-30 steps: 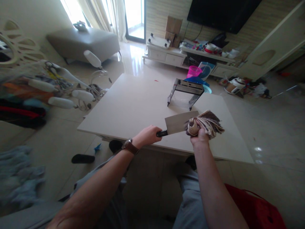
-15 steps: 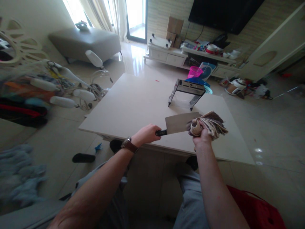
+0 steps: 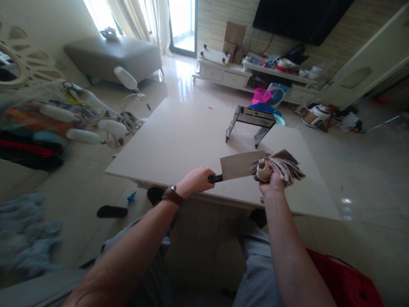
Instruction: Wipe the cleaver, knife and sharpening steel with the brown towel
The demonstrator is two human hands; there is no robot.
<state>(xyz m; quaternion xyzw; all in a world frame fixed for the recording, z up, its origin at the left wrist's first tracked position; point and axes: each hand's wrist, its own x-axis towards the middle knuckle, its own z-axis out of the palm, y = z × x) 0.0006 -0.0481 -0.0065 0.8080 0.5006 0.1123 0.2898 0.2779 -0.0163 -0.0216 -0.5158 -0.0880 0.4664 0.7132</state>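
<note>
A: Grip status?

B: Both closed. Left hand (image 3: 198, 179) grips the black handle (image 3: 215, 178) of a cleaver (image 3: 238, 165). Right hand (image 3: 273, 182) is clamped on a bunched cloth (image 3: 286, 165) at the blade's other end.

A: Cleaver position?

B: Between the two hands, over the near side of the tabletop (image 3: 159, 143), slightly tilted. Contact with the surface: can't tell.

A: Why that hold?

B: Likely the handle keeps the left clear of the blade, and the folds pad the right against steel. Two holding points should also steady it.

A: Materials?

B: Blade broad, flat, near-rectangular, dull grey metal. Cloth thick, layered, brown and cream, fuzzy-looking.

A: Nearby?

B: Slotted stand (image 3: 255, 115), dark-framed, upright just beyond the blade, apart from it. Probably set back for elbow room.
</note>
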